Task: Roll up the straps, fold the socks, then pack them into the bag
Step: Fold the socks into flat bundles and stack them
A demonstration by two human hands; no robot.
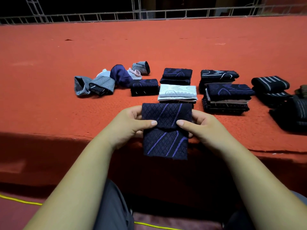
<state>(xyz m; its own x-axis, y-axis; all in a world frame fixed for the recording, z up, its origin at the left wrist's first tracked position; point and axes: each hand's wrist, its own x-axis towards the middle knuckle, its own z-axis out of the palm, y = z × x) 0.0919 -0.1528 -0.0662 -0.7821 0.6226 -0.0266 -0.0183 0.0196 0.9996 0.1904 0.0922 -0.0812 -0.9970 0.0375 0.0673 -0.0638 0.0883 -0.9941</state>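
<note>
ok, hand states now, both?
Left hand: pinching the dark purple-striped sock.
Right hand: pinching the same sock, opposite edge.

Open orange cloth of the bench (49, 100) ran wide along the left side and across the far strip up to the railing (149, 14). The middle was crowded: a loose heap of rolled socks (103, 83), folded sock stacks (177, 92) pressed close together, and taller stacks (227, 97) beyond a narrow lane. Rolled straps (270, 85) blocked the right edge. At the near edge the left grip (129, 125) and right grip (204, 128) held a navy sock (166, 140) just before the folded sock stacks, closing that approach.
</note>
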